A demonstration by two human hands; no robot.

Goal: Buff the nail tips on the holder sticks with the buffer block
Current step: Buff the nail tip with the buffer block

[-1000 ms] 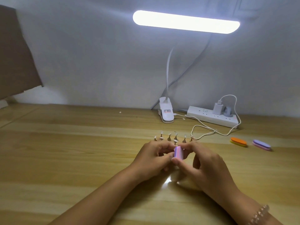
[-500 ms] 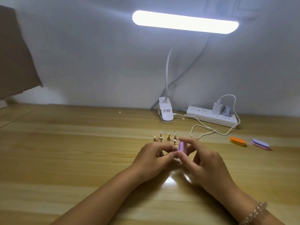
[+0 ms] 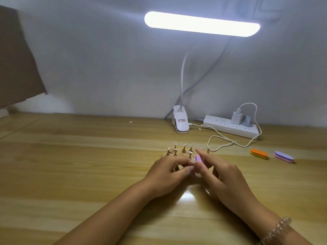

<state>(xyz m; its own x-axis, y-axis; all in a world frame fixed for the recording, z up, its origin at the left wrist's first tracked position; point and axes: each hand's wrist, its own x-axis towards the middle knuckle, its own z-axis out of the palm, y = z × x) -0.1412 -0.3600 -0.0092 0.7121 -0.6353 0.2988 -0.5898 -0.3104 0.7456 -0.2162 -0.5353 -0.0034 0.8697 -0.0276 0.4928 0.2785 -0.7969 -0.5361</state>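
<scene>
Head cam view, both hands meet mid-desk, just in front of the holder sticks.

- Right hand (image 3: 228,179): thumb and forefinger pinch the buffer block (image 3: 198,159), other fingers loosely curled behind it. The pink/purple block stands on edge, tilted, off the desk (image 3: 70,174).
- Left hand (image 3: 166,175): fingers curled in, thumb tip against the fingertips right at the block's near end. I can't tell if it's pinching a stick. Whatever is in there is hidden.
- Holder sticks (image 3: 184,149): a small cluster standing upright in two short rows just beyond the knuckles, each with a pale nail tip on top. The right forefinger partly covers the nearest right-hand ones.
- Spare buffers: an orange buffer (image 3: 258,153) and a purple buffer (image 3: 283,156) lie flat side by side, well to the right of the hands.
- Back edge: lamp clamp (image 3: 180,121) with its lit light bar (image 3: 201,23) overhead. A power strip (image 3: 228,128) sits to its right, with a charger (image 3: 237,117) plugged in and a white cable (image 3: 221,144) looped toward the sticks.
- Bead bracelet (image 3: 276,228) on the right wrist.
</scene>
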